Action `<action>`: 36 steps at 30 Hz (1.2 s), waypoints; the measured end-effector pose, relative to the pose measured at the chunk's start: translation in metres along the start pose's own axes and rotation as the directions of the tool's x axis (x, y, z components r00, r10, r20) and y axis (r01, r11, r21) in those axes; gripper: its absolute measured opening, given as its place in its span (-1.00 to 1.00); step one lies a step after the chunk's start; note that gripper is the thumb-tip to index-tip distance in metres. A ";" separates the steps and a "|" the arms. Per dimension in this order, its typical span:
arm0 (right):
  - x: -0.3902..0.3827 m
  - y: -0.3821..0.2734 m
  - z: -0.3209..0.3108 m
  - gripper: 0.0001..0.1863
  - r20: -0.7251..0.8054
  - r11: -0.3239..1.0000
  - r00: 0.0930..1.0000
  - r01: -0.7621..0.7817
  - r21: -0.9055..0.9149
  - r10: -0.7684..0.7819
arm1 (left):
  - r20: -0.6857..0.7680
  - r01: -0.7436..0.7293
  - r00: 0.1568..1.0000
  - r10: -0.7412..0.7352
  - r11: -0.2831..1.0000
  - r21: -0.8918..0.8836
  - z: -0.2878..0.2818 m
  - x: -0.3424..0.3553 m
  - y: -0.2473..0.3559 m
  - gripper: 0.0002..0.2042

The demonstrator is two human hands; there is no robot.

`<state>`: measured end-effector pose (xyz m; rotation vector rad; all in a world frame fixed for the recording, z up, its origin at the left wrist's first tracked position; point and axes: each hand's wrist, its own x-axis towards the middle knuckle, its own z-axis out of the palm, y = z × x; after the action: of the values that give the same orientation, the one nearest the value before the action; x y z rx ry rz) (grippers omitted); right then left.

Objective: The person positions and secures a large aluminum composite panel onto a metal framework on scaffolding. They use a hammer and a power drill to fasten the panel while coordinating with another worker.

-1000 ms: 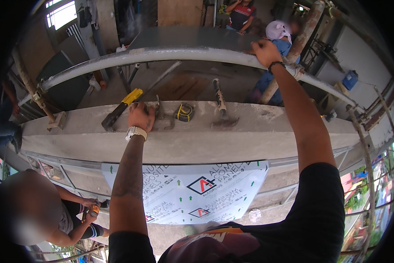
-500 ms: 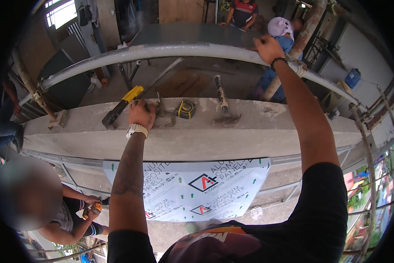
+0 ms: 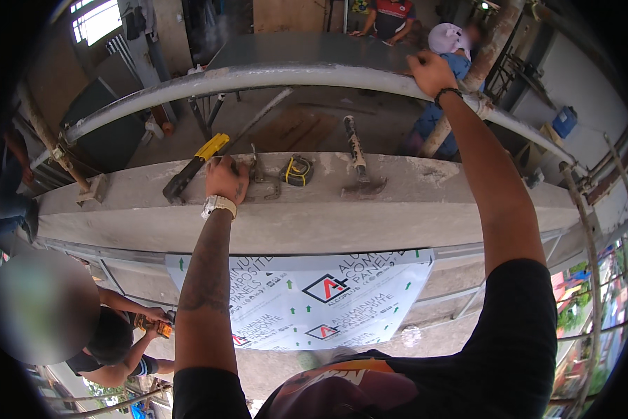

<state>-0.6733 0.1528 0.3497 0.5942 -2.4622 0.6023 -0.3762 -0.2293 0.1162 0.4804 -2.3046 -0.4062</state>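
My left hand (image 3: 226,180) rests on the concrete ledge (image 3: 397,183) with its fingers curled; whatever is under them is hidden. Just left of it lies a tool with a yellow handle and a dark body (image 3: 195,167). Close on its right are thin metal hooked pieces (image 3: 258,171), then a black and yellow tape measure (image 3: 297,171). Farther right a hammer (image 3: 356,153) lies with its head toward me. My right hand (image 3: 432,73) is closed over the pale metal pipe (image 3: 328,75) beyond the ledge.
Below the ledge is a panel in white printed film (image 3: 328,300). At lower left a co-worker holds an orange power tool (image 3: 153,325). Two people are beyond the pipe, by a dark tabletop (image 3: 300,50). Upright poles (image 3: 492,45) stand at right.
The co-worker at lower left has leaned forward and brought the power tool slightly up and right. My view has shifted a little; both my hands stay in place.
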 end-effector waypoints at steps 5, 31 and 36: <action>-0.004 -0.011 -0.005 -0.45 0.021 0.998 0.998 -0.055 -0.009 0.055 | -0.019 -0.008 1.000 0.008 1.000 0.012 0.000 0.001 -0.003 -0.71; -0.001 -0.007 -0.004 -0.45 0.041 0.999 0.999 -0.012 -0.030 0.013 | 0.053 0.034 0.998 -0.033 0.999 -0.013 0.000 0.002 -0.003 -0.66; -0.006 -0.007 -0.004 -0.45 -0.012 1.000 1.000 0.015 -0.005 -0.015 | 0.053 0.013 0.998 -0.014 1.000 0.010 -0.001 0.001 -0.002 -0.66</action>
<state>-0.6632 0.1517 0.3511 0.6044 -2.4453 0.5917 -0.3755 -0.2317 0.1165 0.4957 -2.3568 -0.4189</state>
